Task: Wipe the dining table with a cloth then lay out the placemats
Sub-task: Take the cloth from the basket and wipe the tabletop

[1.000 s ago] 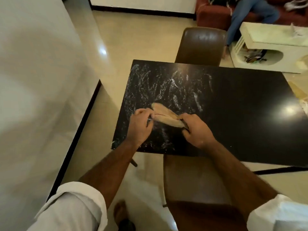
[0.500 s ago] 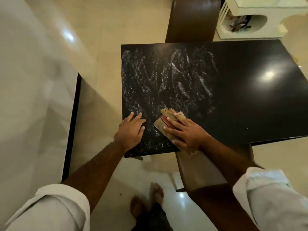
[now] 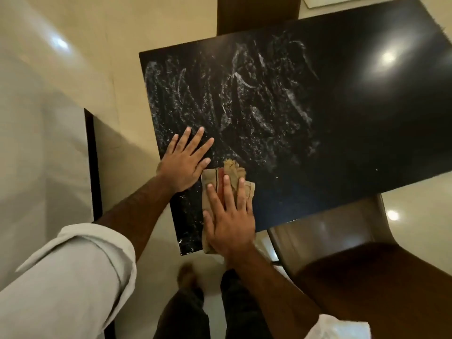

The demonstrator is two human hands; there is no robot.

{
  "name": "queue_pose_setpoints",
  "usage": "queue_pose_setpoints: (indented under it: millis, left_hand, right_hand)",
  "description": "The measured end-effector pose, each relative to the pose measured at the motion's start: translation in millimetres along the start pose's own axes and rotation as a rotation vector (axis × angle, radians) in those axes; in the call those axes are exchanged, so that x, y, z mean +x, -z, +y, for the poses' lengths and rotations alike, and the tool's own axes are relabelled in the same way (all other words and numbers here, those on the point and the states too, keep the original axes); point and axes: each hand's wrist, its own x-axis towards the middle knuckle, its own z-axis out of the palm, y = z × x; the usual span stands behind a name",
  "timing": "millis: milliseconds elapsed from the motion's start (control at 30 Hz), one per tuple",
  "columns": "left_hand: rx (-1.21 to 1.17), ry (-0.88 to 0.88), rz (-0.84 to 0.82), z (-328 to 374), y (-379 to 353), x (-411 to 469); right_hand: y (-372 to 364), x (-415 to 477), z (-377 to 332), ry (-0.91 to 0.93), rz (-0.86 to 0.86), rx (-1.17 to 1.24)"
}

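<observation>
A black glossy dining table (image 3: 354, 123) fills the upper right, its left half covered in white wet smears (image 3: 227, 99). A folded tan cloth (image 3: 231, 171) with a red stripe lies near the table's near left corner. My right hand (image 3: 228, 216) presses flat on the cloth, fingers straight and together. Just left of it, my left hand (image 3: 186, 162) rests flat on the bare tabletop, fingers spread, holding nothing. No placemats are in view.
A brown chair (image 3: 342, 238) stands at the table's near side, right of my arm. Another brown chair back (image 3: 256, 13) shows at the far side. A pale wall with dark skirting (image 3: 91, 155) runs along the left. My feet stand on the cream floor below.
Both hands first held the cloth bunched between them; the left then let go and lay flat on the table, and the right now presses the cloth closer to the near edge.
</observation>
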Motion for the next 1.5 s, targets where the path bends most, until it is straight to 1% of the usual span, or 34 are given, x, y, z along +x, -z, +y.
queue_pose_setpoints:
  millis: [67,200,233,300,367,467,533,600,667,733,800,867,933,1067,1133,1200,1267,1300,1367,1433,1500]
  left_hand:
    - [-0.007,-0.002,0.034,1,-1,-2]
    - [-0.019,0.0,0.043,-1,1,-4]
    - [-0.023,-0.002,0.045,-1,1,-5]
    - [-0.024,-0.012,0.048,-3,0,-4]
    - [-0.037,-0.017,0.047,-5,-1,-5]
    - [-0.053,-0.026,0.05,-6,-3,-4]
    - [-0.062,-0.035,0.045,-8,-4,-3]
    - [-0.061,-0.037,0.048,-8,-5,-3]
    - [-0.077,-0.046,0.042,-9,-5,-1]
    - [-0.067,-0.047,0.045,-10,-5,-2]
    - [-0.053,-0.047,0.044,-12,-5,0]
    - [-0.058,-0.055,0.032,-15,-5,3]
    - [-0.07,-0.071,0.013,-18,-5,6]
    - [-0.06,-0.073,-0.007,-17,-1,10]
    - [-0.046,-0.075,-0.033,-18,0,14]
    - [0.013,-0.111,-0.001,-28,2,22]
    - [0.023,-0.169,0.042,-43,3,30]
    - [0.009,-0.192,0.067,-50,2,33]
    - [-0.037,-0.203,0.114,-58,-2,34]
    - [-0.109,-0.188,0.139,-59,-2,34]
    - [-0.193,-0.163,0.145,-59,-2,35]
  right_hand:
    - [7,13,30,-0.084,0.027,-0.022]
    - [34,46,103,-0.477,0.13,0.0]
    - [37,49,111,-0.546,0.155,0.0]
    - [33,49,92,-0.627,0.185,0.006]
    - [17,36,35,-0.633,0.175,0.044]
    - [-16,1,-70,-0.542,0.113,0.088]
    - [-32,-18,-119,-0.535,0.076,0.094]
    - [-38,-22,-125,-0.531,0.07,0.068]
    - [-31,-16,-100,-0.539,0.067,0.055]
    - [-15,1,-60,-0.645,0.085,0.054]
    - [-1,21,-25,-0.8,0.14,0.098]
    - [6,32,-15,-0.889,0.186,0.087]
    - [-1,31,-37,-0.871,0.196,0.065]
    - [-36,-10,-143,-0.68,0.08,0.122]
    - [-51,-29,-179,-0.621,0.06,0.13]
    - [-54,-34,-174,-0.585,0.083,0.128]
    - [-47,-29,-144,-0.568,0.096,0.078]
    - [-41,-25,-124,-0.589,0.096,0.064]
    - [-28,-7,-78,-0.695,0.137,0.065]
    - [-13,18,-36,-0.843,0.216,0.068]
    - [-3,41,-18,-0.925,0.247,0.054]
